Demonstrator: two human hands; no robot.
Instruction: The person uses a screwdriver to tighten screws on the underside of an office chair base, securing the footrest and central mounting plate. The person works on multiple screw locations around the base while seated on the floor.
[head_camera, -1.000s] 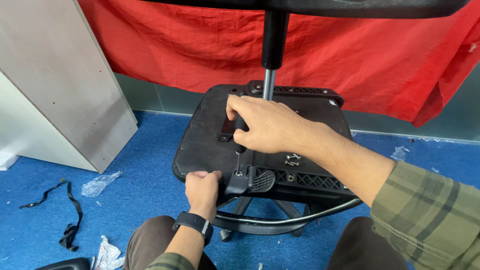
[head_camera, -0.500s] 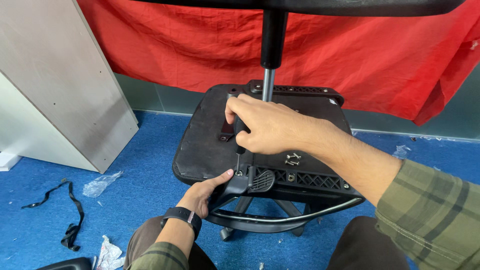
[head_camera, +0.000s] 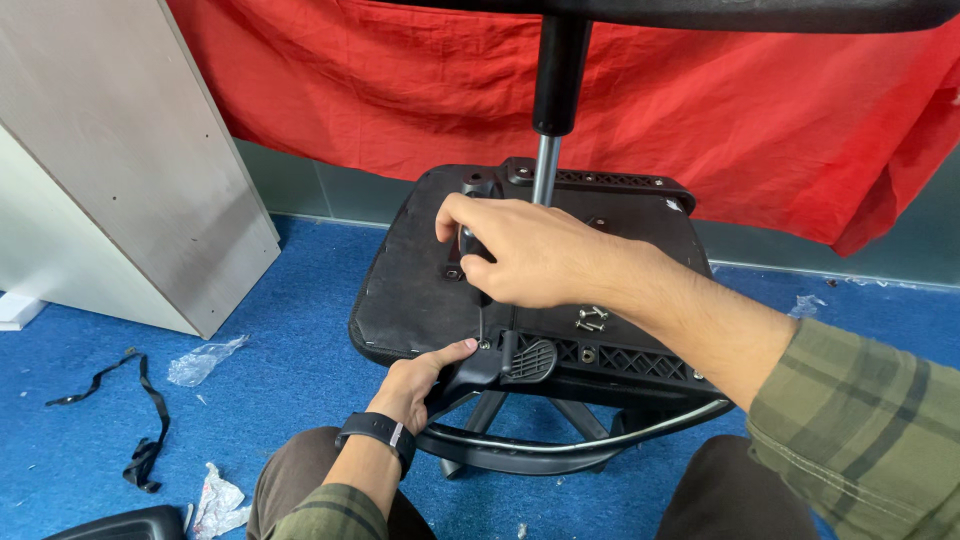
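We are working on the upturned chair seat (head_camera: 420, 290), its black underside facing us, with the gas column (head_camera: 545, 170) rising from the mechanism plate (head_camera: 600, 200) toward the base overhead. Our right hand (head_camera: 530, 255) is resting on top of the seat, fingers closed around the dark handle of a screwdriver (head_camera: 470, 245), whose thin shaft is running down to a screw near the front edge. Our left hand (head_camera: 420, 380) is reaching up from below, thumb on the seat's edge and fingers curled around the black armrest bracket (head_camera: 480, 370), holding it against the seat.

By our judgement we are partway: the bracket is sitting in place and this screw is being driven, while a few loose screws (head_camera: 590, 318) are lying on the seat just beside the right wrist, so more fastening looks left.

Further out, plastic scraps (head_camera: 205, 360) and a black strap (head_camera: 140, 400) are lying on the blue carpet (head_camera: 280, 330), beside a leaning grey panel (head_camera: 130, 160) and a red cloth (head_camera: 720, 110) behind.
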